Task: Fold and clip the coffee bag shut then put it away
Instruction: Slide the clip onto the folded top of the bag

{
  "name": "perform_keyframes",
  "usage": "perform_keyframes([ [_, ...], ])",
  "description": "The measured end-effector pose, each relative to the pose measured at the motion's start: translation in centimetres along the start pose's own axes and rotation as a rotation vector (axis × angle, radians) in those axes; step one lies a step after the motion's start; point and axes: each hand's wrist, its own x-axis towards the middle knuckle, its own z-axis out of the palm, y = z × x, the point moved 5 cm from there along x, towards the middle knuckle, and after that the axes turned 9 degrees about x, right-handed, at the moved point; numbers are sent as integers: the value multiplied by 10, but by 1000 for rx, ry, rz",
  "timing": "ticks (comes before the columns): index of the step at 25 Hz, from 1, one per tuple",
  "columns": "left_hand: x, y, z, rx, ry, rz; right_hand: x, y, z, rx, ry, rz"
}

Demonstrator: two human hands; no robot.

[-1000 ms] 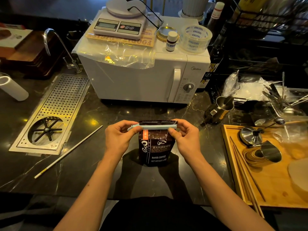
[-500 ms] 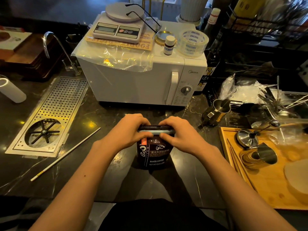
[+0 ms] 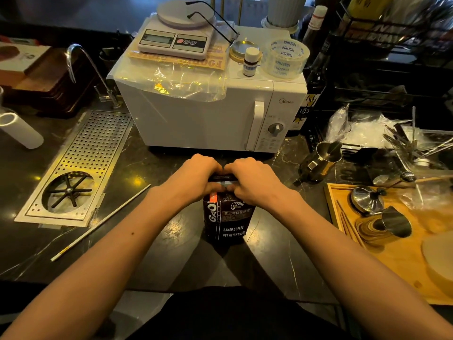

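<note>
A dark brown coffee bag with white lettering stands upright on the black counter in front of me. A pale blue clip lies across its folded top, mostly covered by my fingers. My left hand presses down on the clip's left half and my right hand on its right half. Their fingertips nearly meet in the middle, fingers curled over the bag's top edge, thumbs on the near side.
A white microwave stands just behind the bag, with a scale and tape roll on top. A metal drip tray and thin rod lie left. A steel pitcher and wooden tray with tools sit right.
My hands went from pinching the clip's two ends to closing over the top of the bag, moving inward until they nearly touch. The bag's top has been pushed lower.
</note>
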Motion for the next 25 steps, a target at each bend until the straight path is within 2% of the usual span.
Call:
perform_keyframes([
  [6,-8,-12,0,38,-53,-47,-7,23,3,197,-25,59],
  [13,-22,-13,-5,-70,55,-122,-30,48,10,477,205,188],
  [20,-52,-34,15,-441,273,-287,-47,77,25,858,318,275],
  [25,-55,-38,30,-647,363,-367,-47,70,35,1000,391,253],
])
